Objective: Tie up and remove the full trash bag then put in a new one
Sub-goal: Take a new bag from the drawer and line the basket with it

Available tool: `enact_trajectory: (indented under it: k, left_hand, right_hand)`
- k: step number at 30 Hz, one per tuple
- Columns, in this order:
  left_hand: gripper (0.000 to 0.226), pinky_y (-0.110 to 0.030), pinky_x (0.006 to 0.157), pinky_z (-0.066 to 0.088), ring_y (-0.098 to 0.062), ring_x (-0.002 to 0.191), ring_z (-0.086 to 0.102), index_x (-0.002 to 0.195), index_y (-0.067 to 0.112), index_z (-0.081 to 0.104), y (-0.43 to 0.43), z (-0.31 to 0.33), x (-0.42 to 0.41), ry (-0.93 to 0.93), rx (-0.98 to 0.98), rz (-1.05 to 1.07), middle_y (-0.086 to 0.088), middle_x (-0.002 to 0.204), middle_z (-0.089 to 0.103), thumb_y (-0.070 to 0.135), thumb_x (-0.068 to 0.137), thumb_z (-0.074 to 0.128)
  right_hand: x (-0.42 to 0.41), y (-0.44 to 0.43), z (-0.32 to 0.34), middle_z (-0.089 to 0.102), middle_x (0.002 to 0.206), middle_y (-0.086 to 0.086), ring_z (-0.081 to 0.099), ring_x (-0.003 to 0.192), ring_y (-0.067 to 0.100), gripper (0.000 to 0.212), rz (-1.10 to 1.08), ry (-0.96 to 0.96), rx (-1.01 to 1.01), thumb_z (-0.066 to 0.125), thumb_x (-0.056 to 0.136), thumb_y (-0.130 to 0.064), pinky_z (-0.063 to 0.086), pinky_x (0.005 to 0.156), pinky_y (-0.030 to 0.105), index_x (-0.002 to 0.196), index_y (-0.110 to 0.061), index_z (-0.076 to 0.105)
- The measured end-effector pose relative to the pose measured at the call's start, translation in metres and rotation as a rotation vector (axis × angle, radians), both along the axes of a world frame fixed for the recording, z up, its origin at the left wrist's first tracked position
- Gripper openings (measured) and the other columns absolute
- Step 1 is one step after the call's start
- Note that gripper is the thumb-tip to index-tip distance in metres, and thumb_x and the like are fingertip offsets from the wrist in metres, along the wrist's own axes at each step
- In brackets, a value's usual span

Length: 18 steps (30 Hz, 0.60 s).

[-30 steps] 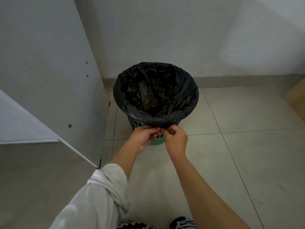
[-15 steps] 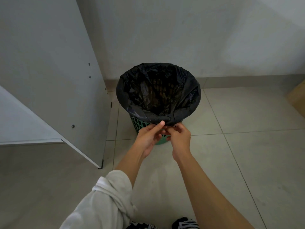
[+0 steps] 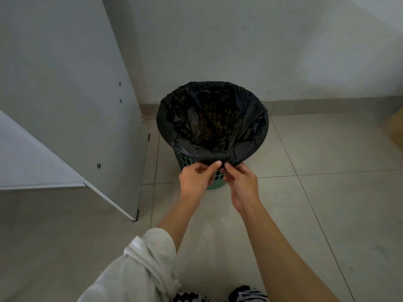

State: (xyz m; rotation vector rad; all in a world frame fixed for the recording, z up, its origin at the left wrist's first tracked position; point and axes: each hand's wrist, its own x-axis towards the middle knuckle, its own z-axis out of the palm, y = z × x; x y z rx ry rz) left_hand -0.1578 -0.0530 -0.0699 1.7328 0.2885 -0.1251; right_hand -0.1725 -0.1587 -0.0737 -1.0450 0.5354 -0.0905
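Note:
A black trash bag [image 3: 250, 125] lines a green mesh bin [image 3: 185, 159] that stands on the tiled floor by the wall. The bag's edge is folded over the bin's rim, and its inside looks dark. My left hand [image 3: 195, 178] and my right hand [image 3: 241, 182] meet at the near rim. Both pinch the bag's folded edge at the front, fingertips almost touching. Below the bag, only the bin's lower front shows between and beside my hands.
A white cabinet panel [image 3: 72, 105] stands to the left, its lower corner close to the bin. The white wall [image 3: 261, 51] runs behind. A tan box corner [image 3: 394, 127] sits at the far right. Patterned slippers [image 3: 246, 294] show at the bottom.
Both hands have risen slightly to the bag's front edge and stay pinched there. The view has shifted a little, and the bin has not moved.

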Motion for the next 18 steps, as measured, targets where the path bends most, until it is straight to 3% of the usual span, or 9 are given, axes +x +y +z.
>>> enact_trajectory:
  k: [3,6,8,11,15,18]
  left_hand:
    - [0.033,-0.024,0.055,0.038,-0.011,0.066,0.047,0.076,0.015,0.052,0.014,-0.005,-0.006,-0.514,0.67,0.058,0.006,0.071,0.052,0.046,0.084,0.062]
    - [0.035,-0.035,0.09,0.038,-0.017,0.111,0.045,0.112,0.021,0.058,0.026,-0.008,0.01,-0.785,0.998,-0.12,0.001,0.115,0.058,0.046,0.091,0.047]
    - [0.046,-0.046,0.112,0.018,-0.022,0.134,0.033,0.127,0.025,0.054,0.031,-0.006,0.023,-0.759,1.061,-0.336,0.002,0.133,0.052,0.048,0.093,0.035]
    - [0.047,-0.047,0.113,-0.011,-0.017,0.141,0.024,0.131,0.027,0.051,0.033,-0.002,0.031,-0.637,0.973,-0.506,0.007,0.133,0.053,0.048,0.094,0.032]
    - [0.036,-0.042,0.111,-0.019,-0.013,0.14,0.022,0.128,0.027,0.053,0.031,-0.001,0.032,-0.622,0.887,-0.476,0.009,0.128,0.054,0.04,0.096,0.042]
    - [0.036,-0.041,0.11,-0.021,-0.013,0.14,0.021,0.128,0.028,0.053,0.03,-0.001,0.03,-0.608,0.87,-0.468,0.01,0.128,0.054,0.04,0.096,0.042]
  right_hand:
    - [0.001,0.001,0.0,0.063,0.082,0.011,0.059,0.068,0.015,0.018,-0.015,0.008,0.079,0.057,0.086,0.007,0.052,0.062,0.017,0.103,0.005,0.062]
    - [0.001,0.002,0.002,0.064,0.085,0.01,0.059,0.067,0.016,0.025,-0.031,-0.015,0.155,0.055,0.086,0.011,0.055,0.067,0.018,0.11,0.007,0.059]
    - [0.001,0.002,0.003,0.065,0.091,0.011,0.06,0.074,0.017,0.028,-0.029,-0.031,0.214,0.053,0.086,0.013,0.056,0.069,0.018,0.112,0.007,0.059]
    - [0.003,0.001,0.005,0.065,0.106,0.013,0.063,0.087,0.018,0.03,-0.01,-0.022,0.3,0.052,0.087,0.013,0.056,0.08,0.022,0.115,0.007,0.058]
    - [0.001,-0.003,0.003,0.063,0.117,0.014,0.062,0.099,0.019,0.035,0.011,0.005,0.388,0.05,0.089,0.01,0.056,0.083,0.026,0.122,0.001,0.057]
    - [-0.003,-0.004,0.001,0.065,0.094,0.012,0.062,0.083,0.018,0.035,0.051,0.06,0.394,0.051,0.09,0.007,0.059,0.071,0.023,0.123,-0.001,0.057]
